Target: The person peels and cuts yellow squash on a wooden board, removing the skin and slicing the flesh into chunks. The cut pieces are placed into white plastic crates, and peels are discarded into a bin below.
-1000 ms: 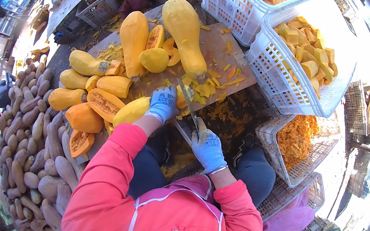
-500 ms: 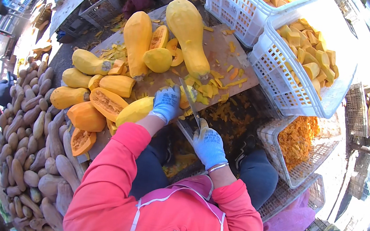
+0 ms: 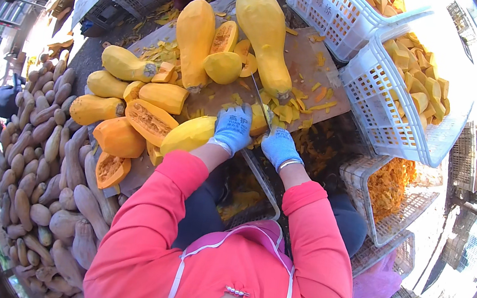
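Note:
My left hand (image 3: 233, 128), in a blue-and-white work glove, wraps over a peeled yellow squash (image 3: 190, 135) lying across the near edge of the board. Its right end (image 3: 260, 118) pokes out past my fingers. My right hand (image 3: 280, 148), gloved alike, is closed round a knife (image 3: 260, 99); the handle is hidden in the fist. The long thin blade points away from me, against or just over the squash's right end; which of the two I cannot tell. Beyond it lie a whole peeled squash (image 3: 267, 39), another one (image 3: 194, 39) and a rounded cut piece (image 3: 223, 67).
The board (image 3: 314, 69) carries scattered peel and halved squash (image 3: 149, 120). White crates (image 3: 384, 101) of cut chunks stand at right, with a crate of orange pulp (image 3: 388, 188) nearer. Unpeeled squash (image 3: 73, 188) are heaped at left. A grey crate (image 3: 271, 195) sits below my hands.
The whole view has shifted, so the board's things appear further right and up. My right hand has moved forward with the knife, closer to the squash's end. My left hand keeps its hold.

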Available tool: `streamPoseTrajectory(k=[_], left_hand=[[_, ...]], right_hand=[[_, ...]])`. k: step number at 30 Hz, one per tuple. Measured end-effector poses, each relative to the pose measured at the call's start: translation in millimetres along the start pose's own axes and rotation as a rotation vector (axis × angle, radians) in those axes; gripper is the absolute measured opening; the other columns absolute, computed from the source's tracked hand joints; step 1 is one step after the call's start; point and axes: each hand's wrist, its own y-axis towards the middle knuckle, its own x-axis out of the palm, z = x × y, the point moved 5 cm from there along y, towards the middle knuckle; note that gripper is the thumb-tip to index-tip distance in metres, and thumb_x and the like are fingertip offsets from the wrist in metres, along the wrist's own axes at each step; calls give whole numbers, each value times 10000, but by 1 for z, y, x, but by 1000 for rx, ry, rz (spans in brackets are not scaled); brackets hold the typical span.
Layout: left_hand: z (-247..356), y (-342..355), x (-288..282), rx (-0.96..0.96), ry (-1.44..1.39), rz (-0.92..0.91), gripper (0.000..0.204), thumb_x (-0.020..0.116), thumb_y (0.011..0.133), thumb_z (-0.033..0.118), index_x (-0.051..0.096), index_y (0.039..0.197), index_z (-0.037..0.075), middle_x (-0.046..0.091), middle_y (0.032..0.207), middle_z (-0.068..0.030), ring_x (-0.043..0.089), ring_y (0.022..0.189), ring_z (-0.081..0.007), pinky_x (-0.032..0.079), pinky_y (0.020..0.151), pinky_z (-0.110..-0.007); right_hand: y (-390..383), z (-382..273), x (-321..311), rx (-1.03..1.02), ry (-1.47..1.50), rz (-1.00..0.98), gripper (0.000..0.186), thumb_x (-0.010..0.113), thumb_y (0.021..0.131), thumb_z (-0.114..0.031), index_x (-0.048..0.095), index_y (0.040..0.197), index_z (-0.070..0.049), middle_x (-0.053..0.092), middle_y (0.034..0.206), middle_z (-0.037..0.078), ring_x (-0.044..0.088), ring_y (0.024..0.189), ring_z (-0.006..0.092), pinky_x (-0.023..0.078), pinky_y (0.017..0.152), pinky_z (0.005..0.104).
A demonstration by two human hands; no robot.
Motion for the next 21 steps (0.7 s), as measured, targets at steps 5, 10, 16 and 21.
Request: streamPoseTrajectory(k=[5, 10, 16, 21], left_hand=[[-5, 5, -10, -25, -50, -7, 801, 817, 648, 459, 498, 1233, 17, 653, 1100, -198, 653, 1038, -347, 499, 907, -466], [-47, 18, -18, -274, -21, 31, 929, 847, 631, 499, 440, 1320, 26, 621, 1177, -173, 610, 1121, -323, 453, 981, -476], [-3, 11, -35, 63, 51, 360, 927, 831, 648, 541, 486, 1357, 53, 558, 1256, -133, 557, 1138, -298, 434, 948, -463], [52, 43, -45, -30, 68, 317, 938, 827, 669, 572, 488, 1334, 4, 619, 1097, -136, 623, 988, -275, 505, 822, -413]], right_hand=[[1, 5, 0, -72, -26, 25, 378, 548, 904, -234, 589, 1169, 33, 658, 1051, 304, 627, 1035, 440, 500, 910, 514], [-25, 2, -29, -246, 49, 86, 343, 564, 916, -216, 622, 1147, 30, 661, 953, 307, 636, 930, 464, 514, 831, 520], [-88, 3, -94, -254, 242, 68, 404, 566, 895, -153, 592, 1267, 2, 660, 919, 313, 660, 895, 448, 528, 781, 486], [-112, 25, -115, -179, 404, 200, 390, 564, 890, -128, 608, 1253, 9, 656, 907, 315, 679, 894, 434, 532, 755, 444]])
